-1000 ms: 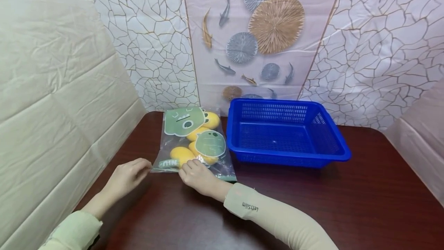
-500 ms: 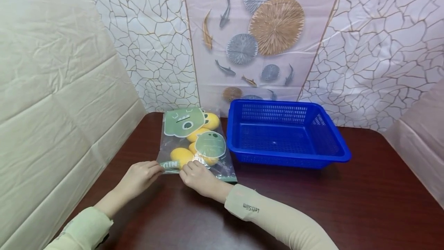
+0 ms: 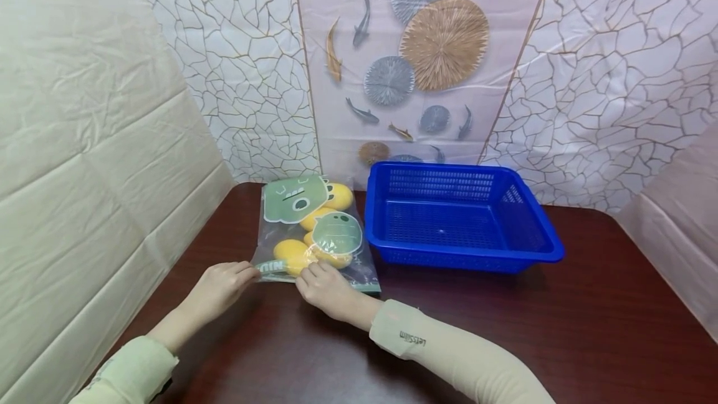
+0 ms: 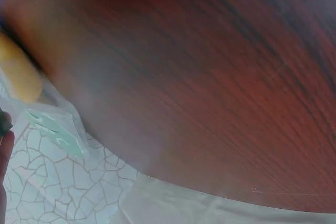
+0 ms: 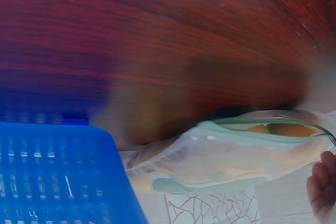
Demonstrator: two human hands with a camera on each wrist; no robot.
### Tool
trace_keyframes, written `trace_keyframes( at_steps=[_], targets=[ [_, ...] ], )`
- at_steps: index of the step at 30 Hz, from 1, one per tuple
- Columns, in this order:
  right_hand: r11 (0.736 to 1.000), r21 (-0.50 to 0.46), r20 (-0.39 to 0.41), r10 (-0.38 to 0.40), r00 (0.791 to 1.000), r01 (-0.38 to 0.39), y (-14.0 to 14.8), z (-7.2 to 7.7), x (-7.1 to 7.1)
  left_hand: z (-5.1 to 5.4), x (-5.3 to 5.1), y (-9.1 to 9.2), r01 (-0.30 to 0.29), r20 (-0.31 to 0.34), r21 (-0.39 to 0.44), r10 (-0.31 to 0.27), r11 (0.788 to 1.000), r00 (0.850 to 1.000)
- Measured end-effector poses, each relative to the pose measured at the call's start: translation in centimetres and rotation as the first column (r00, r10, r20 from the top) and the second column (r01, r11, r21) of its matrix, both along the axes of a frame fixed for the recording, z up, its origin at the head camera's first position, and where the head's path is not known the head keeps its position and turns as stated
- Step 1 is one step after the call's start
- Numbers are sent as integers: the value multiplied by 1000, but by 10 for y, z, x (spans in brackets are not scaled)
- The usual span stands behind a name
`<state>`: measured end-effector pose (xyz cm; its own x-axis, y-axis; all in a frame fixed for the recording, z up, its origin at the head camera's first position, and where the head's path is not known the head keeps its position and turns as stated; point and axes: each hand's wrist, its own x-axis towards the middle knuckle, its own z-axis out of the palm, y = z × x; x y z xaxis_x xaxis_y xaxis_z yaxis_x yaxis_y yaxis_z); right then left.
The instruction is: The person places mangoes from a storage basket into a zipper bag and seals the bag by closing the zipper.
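A clear zip bag (image 3: 291,201) with green cartoon print lies on the table in the head view, several smooth oval yellow fruits (image 3: 291,250) inside. My left hand (image 3: 220,287) pinches its near left corner. Farther right along the same near edge, my right hand (image 3: 330,290) grips the bag with curled fingers. In the right wrist view, the green-edged mouth of the bag (image 5: 205,158) gapes, showing yellow fruit, beside my right hand (image 5: 324,183). Only fingertips of my left hand (image 4: 5,153) show in the left wrist view, near the bag (image 4: 58,132).
A blue perforated plastic basket (image 3: 449,253) stands right of the bag on the dark red-brown table (image 3: 606,292). Patterned cloth (image 3: 258,80) hangs behind the table, and a pale cloth wall (image 3: 101,173) borders its left side.
My left hand has moved right and taken hold of the bag's near left corner. The right hand has shifted slightly right, still gripping the near edge. The basket stays put.
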<state>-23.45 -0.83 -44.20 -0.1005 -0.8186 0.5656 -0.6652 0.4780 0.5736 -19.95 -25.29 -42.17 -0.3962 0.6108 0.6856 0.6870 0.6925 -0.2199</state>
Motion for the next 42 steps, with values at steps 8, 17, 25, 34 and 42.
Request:
trace_keyframes(
  at_steps=[8,17,25,34,42],
  targets=[
    [999,-11,-15,32,999,-32,12,0,0,-3,-1,-2,4,17,-1,-4,1000,1000],
    [1000,1,-2,20,1000,-20,25,-3,1,-7,-2,-5,-10,37,-9,10,1000,999],
    [1000,20,11,22,1000,-22,38,-5,1,-7,-3,-5,1,43,-10,0,1000,999],
    [999,43,6,9,1000,-9,54,-7,0,-7,-2,-4,4,46,-9,-4,1000,999],
    [998,57,-2,-5,1000,5,66,-8,1,-7,0,-5,4,34,5,-4,1000,999]
  ],
)
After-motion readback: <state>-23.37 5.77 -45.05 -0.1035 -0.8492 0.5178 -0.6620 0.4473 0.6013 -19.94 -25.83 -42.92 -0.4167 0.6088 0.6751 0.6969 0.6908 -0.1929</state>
